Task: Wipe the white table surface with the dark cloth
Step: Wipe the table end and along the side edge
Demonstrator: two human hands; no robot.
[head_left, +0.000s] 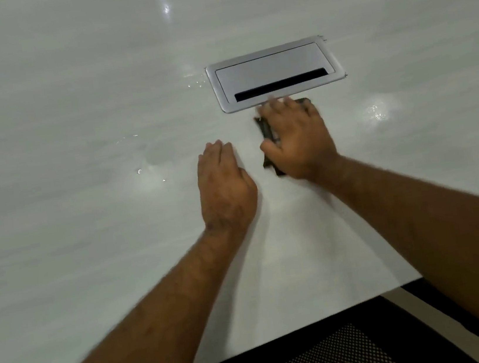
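The white table (73, 143) fills most of the view, glossy with light reflections. My right hand (298, 136) lies flat with spread fingers on the dark cloth (265, 130), pressing it on the surface just in front of the metal hatch. Only the cloth's left edge and a far corner show from under the hand. My left hand (225, 188) rests palm down on the bare table, fingers straight and together, a short way left of the cloth and holding nothing.
A silver rectangular cable hatch (274, 73) with a dark slot is set flush into the table beyond my right hand. The table's near edge (313, 318) runs across the bottom right, and below it a black mesh chair (334, 358) shows.
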